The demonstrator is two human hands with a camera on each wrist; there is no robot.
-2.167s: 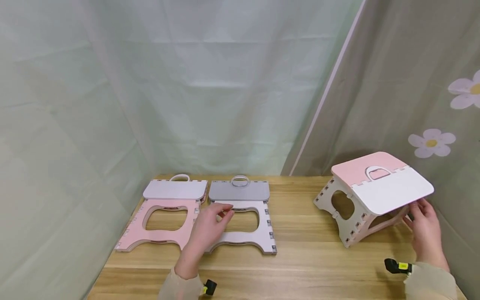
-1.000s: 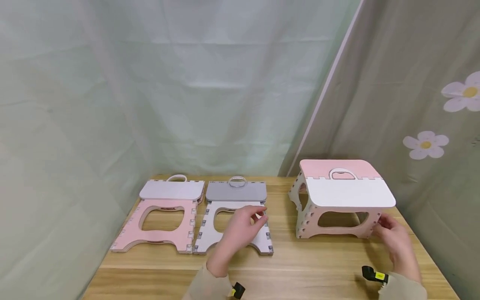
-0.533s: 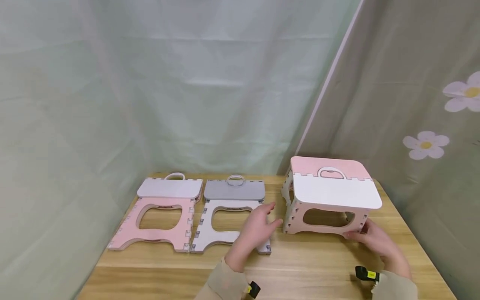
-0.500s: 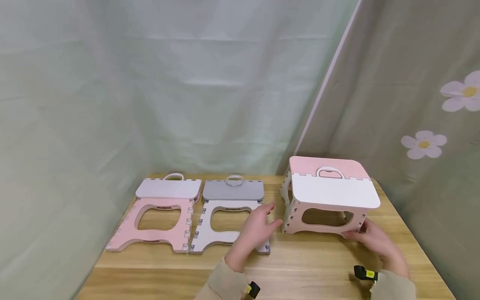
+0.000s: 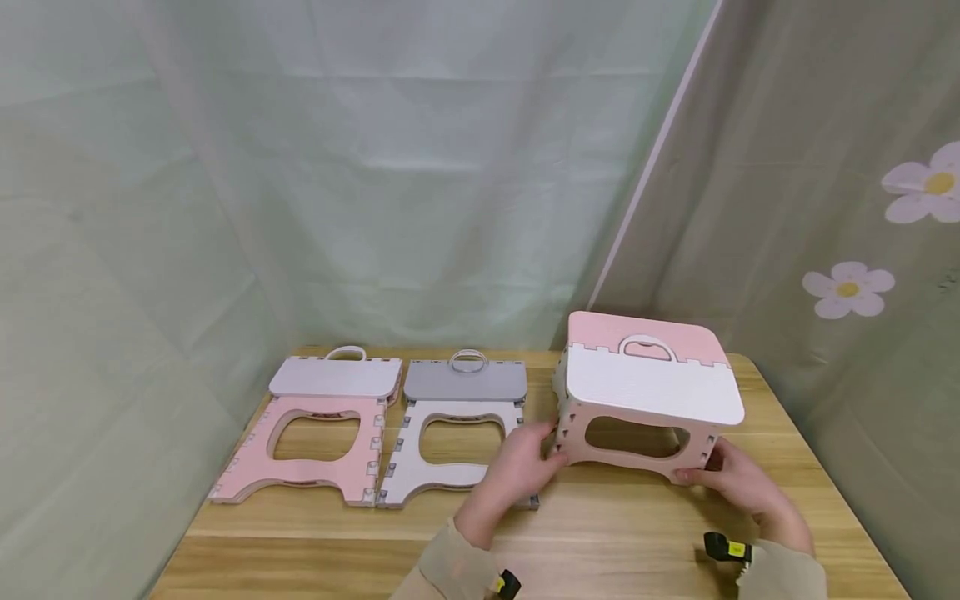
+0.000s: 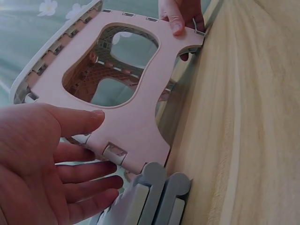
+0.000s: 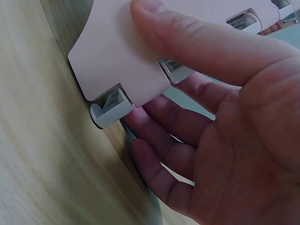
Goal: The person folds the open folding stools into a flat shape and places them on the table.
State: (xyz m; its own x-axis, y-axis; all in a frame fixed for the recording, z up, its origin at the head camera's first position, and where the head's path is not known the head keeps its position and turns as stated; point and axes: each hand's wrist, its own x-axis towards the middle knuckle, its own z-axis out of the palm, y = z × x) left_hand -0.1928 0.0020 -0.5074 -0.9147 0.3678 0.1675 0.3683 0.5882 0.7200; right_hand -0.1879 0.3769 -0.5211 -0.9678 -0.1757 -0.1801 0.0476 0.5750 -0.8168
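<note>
An unfolded step stool (image 5: 652, 385) with a pink and white top and a pink front panel stands on the right half of the table. My right hand (image 5: 742, 483) grips its right front leg; in the right wrist view the thumb (image 7: 197, 42) lies on the pink panel and the fingers bend behind the edge. At the left front leg is my left hand (image 5: 519, 465), its thumb (image 6: 77, 121) over the panel's edge and its fingers extended beside the leg. Below the left hand lies a folded grey and white stool (image 5: 467, 381), partly covered by that arm.
A folded pink and white stool (image 5: 322, 479) lies flat at the left, close beside the grey one. The wooden table (image 5: 300, 550) runs back to pale curtains (image 5: 435, 167), with a flowered curtain (image 5: 810, 192) along the right.
The unfolded stool has turned to face front and shifted left, with the right hand at its right leg. My left hand has moved right, from above the grey stool to the unfolded stool's left leg.
</note>
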